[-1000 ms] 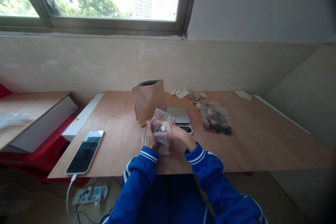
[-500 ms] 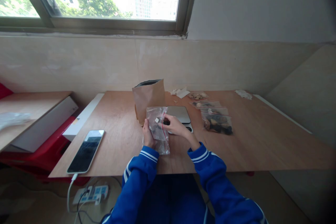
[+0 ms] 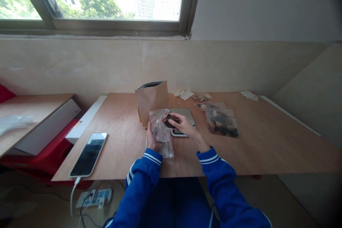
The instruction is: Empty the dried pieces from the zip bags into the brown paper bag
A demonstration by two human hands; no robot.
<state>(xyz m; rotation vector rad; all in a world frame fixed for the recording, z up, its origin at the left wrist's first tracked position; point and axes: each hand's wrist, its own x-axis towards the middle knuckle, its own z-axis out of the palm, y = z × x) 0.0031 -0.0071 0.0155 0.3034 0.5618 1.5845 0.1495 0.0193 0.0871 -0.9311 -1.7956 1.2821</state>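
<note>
My left hand [image 3: 151, 138] is closed around the left side of a clear zip bag [image 3: 159, 131] with a red seal line, held above the table. A second clear bag [image 3: 167, 149] hangs below it. Between the fingers of my right hand [image 3: 184, 125] is a dark brown, dried-looking piece [image 3: 171, 120], at the bag's right edge by the red line. Whether the piece touches the bag I cannot tell. Just behind my right hand lies a flat kitchen scale [image 3: 184, 114], partly covered by the hand. A brown paper pouch [image 3: 151, 99] stands open-topped behind the bag.
Several zip bags with dried pieces [image 3: 221, 124] lie right of the scale. White paper scraps [image 3: 186, 94] sit at the back, and crumpled tissue [image 3: 249, 95] at the back right. A phone [image 3: 89, 154] on a charging cable lies near the left front edge of the table [image 3: 267, 142].
My right hand has drawn back to the right, away from the bag's opening, with the dark piece now showing more fully in its fingers. My left hand stays on the bag.
</note>
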